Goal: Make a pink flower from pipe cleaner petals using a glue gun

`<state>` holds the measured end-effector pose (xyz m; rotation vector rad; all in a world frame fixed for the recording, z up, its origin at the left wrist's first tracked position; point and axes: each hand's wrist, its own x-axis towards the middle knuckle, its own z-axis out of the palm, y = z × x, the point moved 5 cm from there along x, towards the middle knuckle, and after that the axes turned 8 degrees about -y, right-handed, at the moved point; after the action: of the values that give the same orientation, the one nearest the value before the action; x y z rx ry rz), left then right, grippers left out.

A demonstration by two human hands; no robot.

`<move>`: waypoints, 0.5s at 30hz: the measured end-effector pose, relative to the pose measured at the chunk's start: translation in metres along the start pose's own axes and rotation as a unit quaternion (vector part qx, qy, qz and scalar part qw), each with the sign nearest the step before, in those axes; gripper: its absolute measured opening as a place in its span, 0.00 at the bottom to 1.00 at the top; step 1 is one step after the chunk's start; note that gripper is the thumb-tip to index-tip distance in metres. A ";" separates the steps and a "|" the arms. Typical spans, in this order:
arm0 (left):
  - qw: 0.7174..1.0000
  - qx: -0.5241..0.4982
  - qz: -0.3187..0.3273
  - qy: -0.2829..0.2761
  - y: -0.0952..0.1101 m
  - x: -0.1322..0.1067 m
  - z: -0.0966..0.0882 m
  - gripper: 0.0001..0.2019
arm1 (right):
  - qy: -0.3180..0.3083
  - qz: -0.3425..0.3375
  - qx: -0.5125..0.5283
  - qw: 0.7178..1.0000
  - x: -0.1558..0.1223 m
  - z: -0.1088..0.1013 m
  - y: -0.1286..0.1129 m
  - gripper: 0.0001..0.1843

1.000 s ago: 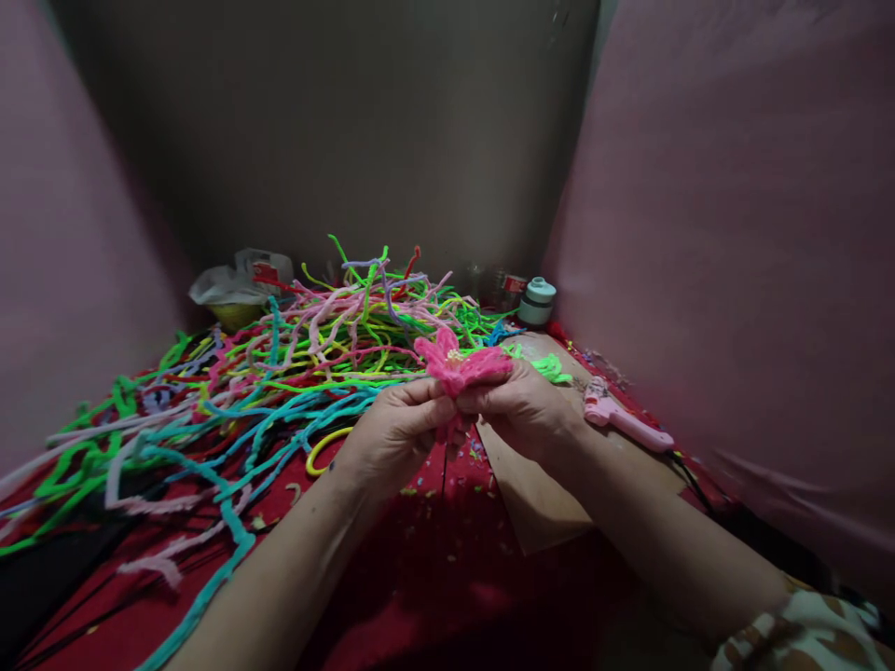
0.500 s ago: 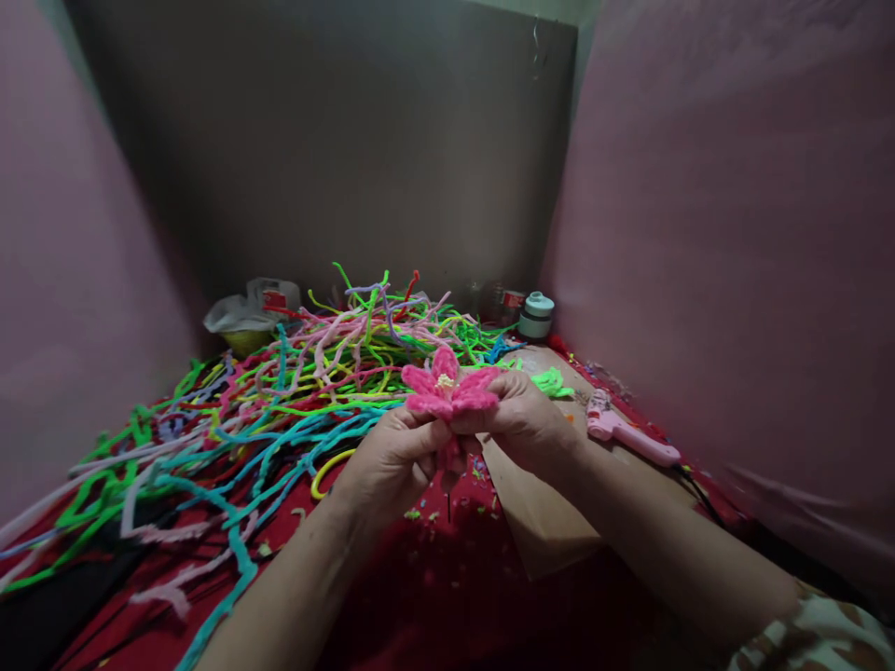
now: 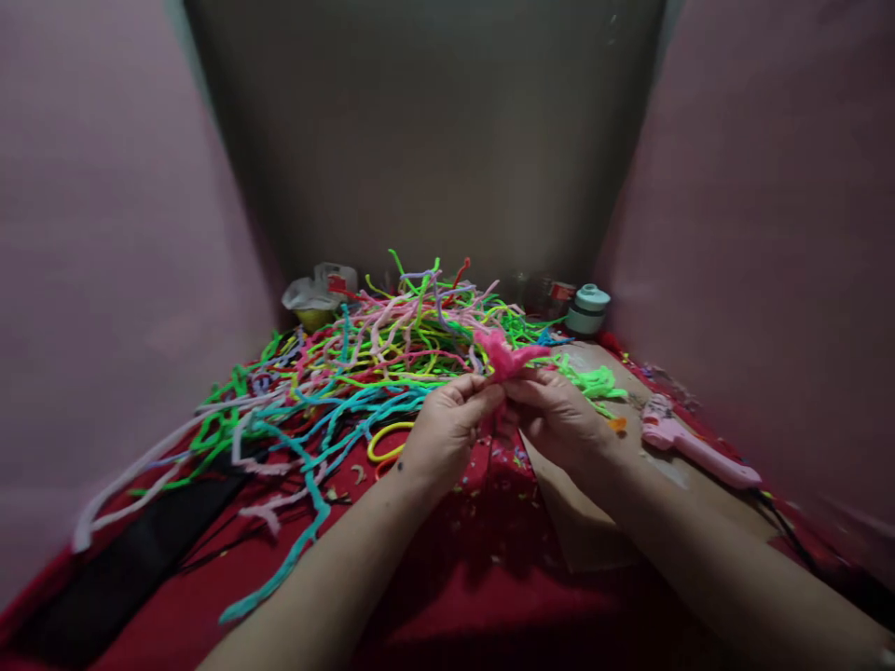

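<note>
A fuzzy pink pipe-cleaner flower (image 3: 504, 355) is held up in front of me, seen from the side with its petals pointing up and outward. My left hand (image 3: 454, 424) pinches its base between thumb and fingers. From the other side, my right hand (image 3: 559, 410) grips the same spot just under the petals. The lower part of the flower is partly hidden by my fingers. Behind it spreads a large heap of coloured pipe cleaners (image 3: 392, 354) in green, pink, yellow and blue.
A pink hot glue gun (image 3: 692, 445) lies on brown cardboard (image 3: 580, 522) at the right, near a green pipe-cleaner piece (image 3: 594, 380). Yellow scissor handles (image 3: 378, 445) show left of my hands. A pale green jar (image 3: 588, 309) and a plastic bag (image 3: 311, 294) stand at the back.
The flower has tipped from showing its open face with cream centre to a side view. My view has turned left, so everything sits farther right. Both hands still hold the flower.
</note>
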<state>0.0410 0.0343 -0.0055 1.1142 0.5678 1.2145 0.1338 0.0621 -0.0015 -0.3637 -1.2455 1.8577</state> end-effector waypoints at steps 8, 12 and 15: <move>0.937 0.311 0.135 0.077 0.057 -0.023 0.027 0.06 | 0.137 -0.012 0.079 0.987 0.004 -0.035 -0.011 0.07; 0.837 0.524 0.159 0.005 0.088 -0.051 0.044 0.08 | 0.143 0.015 0.081 0.986 0.002 -0.041 -0.003 0.08; 0.670 0.735 0.064 -0.077 0.102 -0.070 0.022 0.11 | 0.157 0.017 0.090 0.983 0.001 -0.043 0.001 0.08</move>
<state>-0.0075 -0.0439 0.0802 2.6021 1.4514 0.5380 0.1602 0.0892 -0.0215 -0.5569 -0.8577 1.8402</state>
